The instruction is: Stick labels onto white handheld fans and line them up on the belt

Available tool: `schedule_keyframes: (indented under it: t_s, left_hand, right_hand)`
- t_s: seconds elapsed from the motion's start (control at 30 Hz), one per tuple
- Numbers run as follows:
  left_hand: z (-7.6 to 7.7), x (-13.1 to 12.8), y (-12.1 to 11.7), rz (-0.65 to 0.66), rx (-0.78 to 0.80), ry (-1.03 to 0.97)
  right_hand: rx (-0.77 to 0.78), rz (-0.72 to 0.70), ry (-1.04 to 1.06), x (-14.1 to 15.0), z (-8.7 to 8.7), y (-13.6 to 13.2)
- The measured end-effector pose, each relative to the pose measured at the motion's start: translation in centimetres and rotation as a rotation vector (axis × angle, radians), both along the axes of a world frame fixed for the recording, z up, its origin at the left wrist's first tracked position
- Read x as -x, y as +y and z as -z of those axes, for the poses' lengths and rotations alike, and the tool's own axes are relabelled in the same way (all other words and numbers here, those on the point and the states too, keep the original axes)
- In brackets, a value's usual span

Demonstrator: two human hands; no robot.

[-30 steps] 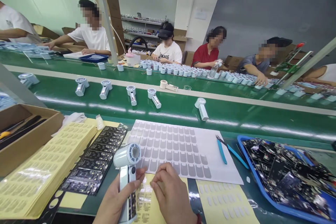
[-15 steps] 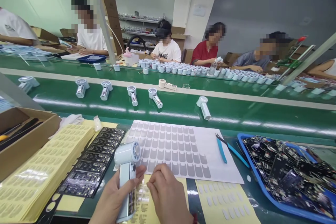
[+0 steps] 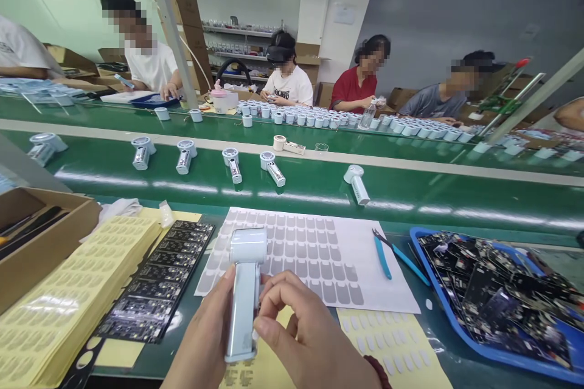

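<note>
A light-blue handheld fan (image 3: 244, 310) stands nearly upright in my left hand (image 3: 207, 328), whose fingers wrap the handle from the left. The plain face of its handle is toward me. At the right edge of the handle, my right hand (image 3: 303, 325) has thumb and index finger pinched close together; what lies between them is too small to make out. Under both hands lies a yellow sheet (image 3: 274, 374) with printed marks. Just beyond is a white sheet (image 3: 365, 255) with rows of grey stickers. A yellow sheet (image 3: 351, 346) of small white oval stickers lies beside my right wrist.
Left are a cardboard box (image 3: 50, 243), stacked yellow sticker sheets (image 3: 77, 285) and black circuit boards (image 3: 159, 279). Blue-handled nippers (image 3: 383, 258) and a blue tray (image 3: 460, 331) of circuit boards are right. Several fans lie on the green conveyor (image 3: 310, 179); co-workers sit across.
The fan has turned so its plain handle face shows, and it has shifted right. My right hand has come up against the handle's right edge. A co-worker at left reaches into a blue tray.
</note>
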State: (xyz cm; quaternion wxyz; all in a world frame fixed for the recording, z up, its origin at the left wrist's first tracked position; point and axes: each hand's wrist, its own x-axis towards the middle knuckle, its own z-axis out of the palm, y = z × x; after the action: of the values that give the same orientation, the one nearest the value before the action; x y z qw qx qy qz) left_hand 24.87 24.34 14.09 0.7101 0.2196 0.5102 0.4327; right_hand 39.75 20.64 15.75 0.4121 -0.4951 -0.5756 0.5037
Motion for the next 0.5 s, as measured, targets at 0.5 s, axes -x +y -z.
schedule_keyframes:
  t_s: [0.5]
  left_hand:
    - [-1.7, -3.7, 1.1, -0.103, 0.024, -0.040]
  right_hand:
    - [-0.160, 0.095, -0.397, -0.6, 0.2, 0.8]
